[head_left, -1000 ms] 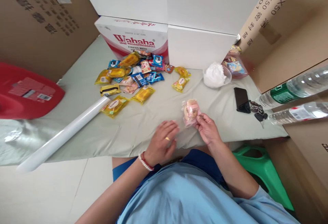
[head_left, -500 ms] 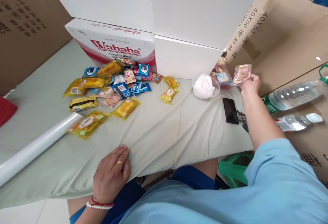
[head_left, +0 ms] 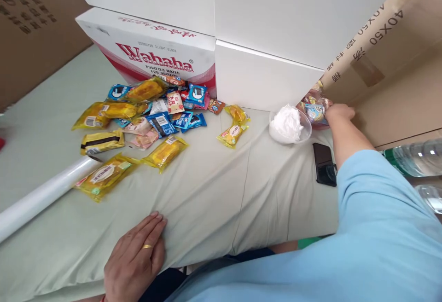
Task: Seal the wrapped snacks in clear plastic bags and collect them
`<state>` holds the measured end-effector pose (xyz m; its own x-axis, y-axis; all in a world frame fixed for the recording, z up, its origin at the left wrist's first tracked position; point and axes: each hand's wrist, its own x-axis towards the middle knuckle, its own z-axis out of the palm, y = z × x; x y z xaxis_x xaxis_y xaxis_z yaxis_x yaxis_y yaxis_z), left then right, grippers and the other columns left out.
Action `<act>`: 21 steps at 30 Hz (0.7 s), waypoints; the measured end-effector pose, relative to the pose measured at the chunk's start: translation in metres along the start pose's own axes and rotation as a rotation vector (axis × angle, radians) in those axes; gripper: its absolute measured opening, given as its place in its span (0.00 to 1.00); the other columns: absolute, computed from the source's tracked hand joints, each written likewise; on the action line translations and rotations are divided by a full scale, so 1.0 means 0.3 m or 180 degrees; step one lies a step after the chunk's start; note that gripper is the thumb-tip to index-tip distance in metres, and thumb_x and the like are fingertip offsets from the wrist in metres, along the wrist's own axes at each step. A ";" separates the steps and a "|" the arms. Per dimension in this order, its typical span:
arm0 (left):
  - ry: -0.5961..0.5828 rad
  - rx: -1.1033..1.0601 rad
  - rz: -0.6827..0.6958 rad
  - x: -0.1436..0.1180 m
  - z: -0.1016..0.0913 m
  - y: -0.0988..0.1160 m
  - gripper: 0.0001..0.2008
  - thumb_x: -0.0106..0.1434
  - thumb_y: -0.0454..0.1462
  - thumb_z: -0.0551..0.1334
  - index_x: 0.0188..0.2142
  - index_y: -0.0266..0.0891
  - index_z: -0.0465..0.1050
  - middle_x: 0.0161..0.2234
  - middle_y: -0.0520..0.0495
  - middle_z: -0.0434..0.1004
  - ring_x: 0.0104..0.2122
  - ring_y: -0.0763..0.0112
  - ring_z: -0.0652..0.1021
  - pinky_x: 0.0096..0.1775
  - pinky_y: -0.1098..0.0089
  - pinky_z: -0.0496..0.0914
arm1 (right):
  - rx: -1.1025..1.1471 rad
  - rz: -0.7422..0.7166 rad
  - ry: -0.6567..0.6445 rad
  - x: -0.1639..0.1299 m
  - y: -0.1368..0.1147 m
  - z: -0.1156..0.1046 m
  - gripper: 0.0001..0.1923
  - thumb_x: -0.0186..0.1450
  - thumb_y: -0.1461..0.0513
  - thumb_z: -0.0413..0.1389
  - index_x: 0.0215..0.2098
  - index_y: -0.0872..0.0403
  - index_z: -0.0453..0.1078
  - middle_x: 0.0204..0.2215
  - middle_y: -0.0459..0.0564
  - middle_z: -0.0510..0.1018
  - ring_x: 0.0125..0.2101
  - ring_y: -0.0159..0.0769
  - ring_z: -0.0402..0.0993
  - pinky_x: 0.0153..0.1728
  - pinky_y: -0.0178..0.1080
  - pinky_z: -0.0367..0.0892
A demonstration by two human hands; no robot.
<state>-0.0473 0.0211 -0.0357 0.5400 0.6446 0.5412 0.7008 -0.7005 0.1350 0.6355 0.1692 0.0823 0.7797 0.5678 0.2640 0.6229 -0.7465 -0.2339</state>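
Observation:
My left hand (head_left: pixel 136 256) lies flat on the green cloth near the front edge, fingers stretched out and holding nothing. At the far right my right hand (head_left: pixel 340 112) is closed, reaching into a heap of wrapped snacks (head_left: pixel 315 112) in the corner. A shiny pinkish snack packet (head_left: pixel 326 103) shows at its fingertips, and the fingers themselves are mostly hidden. Left of that heap stands a clear bowl (head_left: pixel 304 132) with a white fluffy mass (head_left: pixel 286 123) in it. Two joined yellow packets (head_left: pixel 234 132) lie between the bowl and a larger pile of snack packets (head_left: pixel 162 122).
A white-and-red Wahaha carton (head_left: pixel 155 58) and white panels (head_left: pixel 262 74) stand behind. Brown cardboard (head_left: pixel 397 81) borders the right side. A black phone (head_left: pixel 324 164), a white roll (head_left: pixel 44 199) and water bottles (head_left: pixel 417 158) are also about.
My right hand has carried the pinkish packet forward and down into the corner heap. The view has shifted and moved closer; my left hand still rests on the cloth.

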 end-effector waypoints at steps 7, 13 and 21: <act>0.0046 0.0001 -0.0074 -0.002 0.001 0.006 0.20 0.64 0.28 0.62 0.55 0.42 0.74 0.49 0.40 0.85 0.48 0.53 0.85 0.47 0.56 0.77 | 0.0145 -0.0091 0.0457 -0.113 -0.032 -0.072 0.15 0.71 0.65 0.53 0.49 0.61 0.79 0.51 0.69 0.77 0.48 0.45 0.76 0.46 0.47 0.64; 0.0163 0.0023 -0.0044 0.001 0.003 0.015 0.17 0.65 0.27 0.62 0.51 0.39 0.74 0.48 0.39 0.84 0.49 0.54 0.84 0.49 0.58 0.76 | 0.1106 -0.1784 -0.0645 -0.379 -0.099 -0.077 0.10 0.66 0.59 0.61 0.43 0.55 0.79 0.33 0.51 0.82 0.33 0.37 0.75 0.39 0.39 0.68; 0.0251 -0.0207 -0.0127 -0.011 0.010 0.016 0.13 0.65 0.27 0.60 0.48 0.39 0.76 0.47 0.40 0.84 0.50 0.55 0.83 0.50 0.58 0.76 | 0.1833 -0.0986 -0.0394 -0.483 -0.083 -0.152 0.08 0.57 0.57 0.65 0.30 0.52 0.72 0.25 0.47 0.76 0.28 0.38 0.71 0.32 0.40 0.66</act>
<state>-0.0444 0.0165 -0.0393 0.4721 0.6481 0.5975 0.6880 -0.6947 0.2099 0.5040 0.0899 0.0926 0.5394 0.7875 0.2982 0.7273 -0.2574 -0.6362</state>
